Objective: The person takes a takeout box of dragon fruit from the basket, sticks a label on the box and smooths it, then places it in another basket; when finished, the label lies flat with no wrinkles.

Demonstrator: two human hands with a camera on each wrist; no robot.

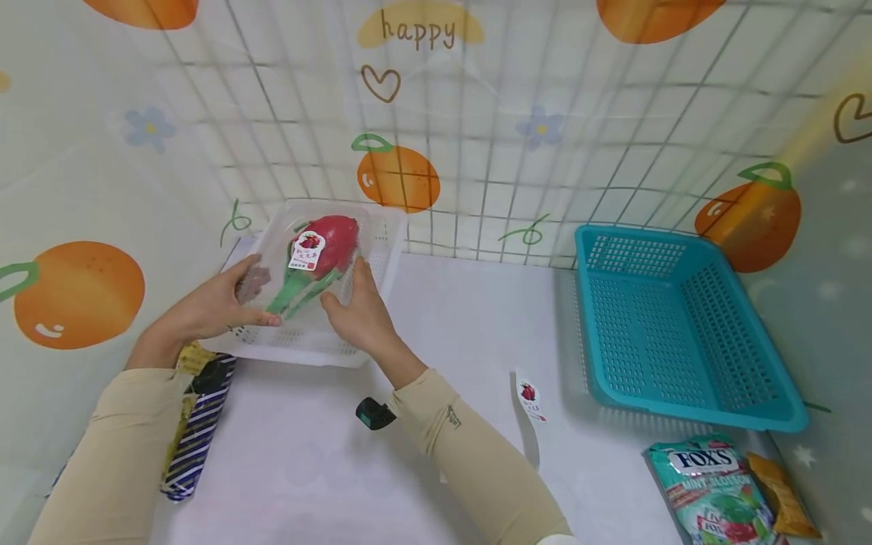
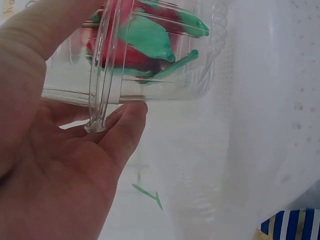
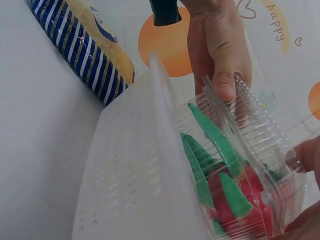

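A clear plastic clamshell box with a red dragon fruit inside is held between both hands, over a white basket. The fruit has green scales, and a white label sits on the box lid. My left hand grips the box's left end, thumb on the near side; in the left wrist view its fingers lie under the rim. On the opposite end, my right hand grips the box, partly cut off at the edge of the right wrist view.
A turquoise basket stands at the right, with a green mint candy bag and an orange packet in front. A label strip lies mid-table. A striped bag lies by the left forearm. Printed cloth and wire grid rise behind.
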